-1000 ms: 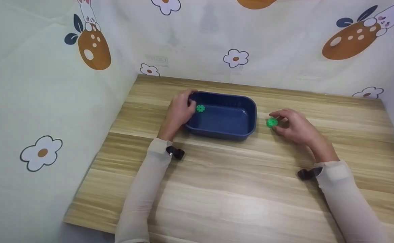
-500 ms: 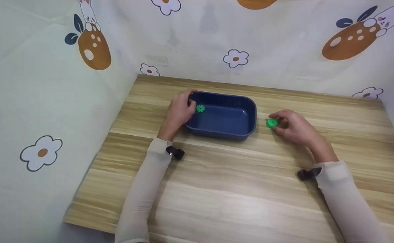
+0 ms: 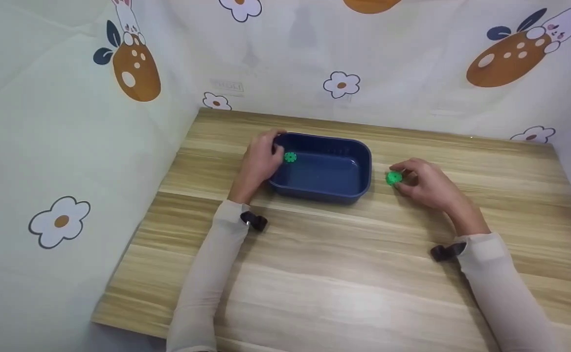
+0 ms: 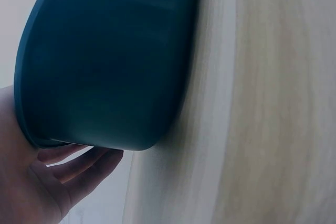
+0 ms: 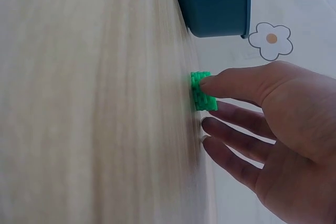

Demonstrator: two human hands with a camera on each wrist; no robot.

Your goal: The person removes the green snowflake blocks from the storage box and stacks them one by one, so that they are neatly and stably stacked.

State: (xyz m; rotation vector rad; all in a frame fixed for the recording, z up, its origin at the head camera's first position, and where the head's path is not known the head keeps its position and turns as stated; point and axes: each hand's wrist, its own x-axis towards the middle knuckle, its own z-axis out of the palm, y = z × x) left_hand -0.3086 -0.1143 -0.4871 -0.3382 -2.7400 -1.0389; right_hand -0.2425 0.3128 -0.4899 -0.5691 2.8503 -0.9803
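Observation:
A dark blue rectangular plastic basin (image 3: 322,191) stands on the wooden table. My left hand (image 3: 262,159) grips its left end, thumb over the rim and inside, other fingers outside against the wall (image 4: 105,66). One green notched disc (image 3: 290,157) lies inside the basin near that thumb. To the right of the basin, my right hand (image 3: 429,183) pinches a small stack of green notched discs (image 3: 394,178) between thumb and fingers. In the right wrist view the stack (image 5: 198,93) is at the tabletop, with the thumb on its near side; whether it touches the table I cannot tell.
The wood-grain table (image 3: 324,274) runs up to a pale patterned cloth (image 3: 285,58) at the back and left. A dark strapped device (image 3: 254,221) sits on the left wrist, another device (image 3: 447,252) on the right.

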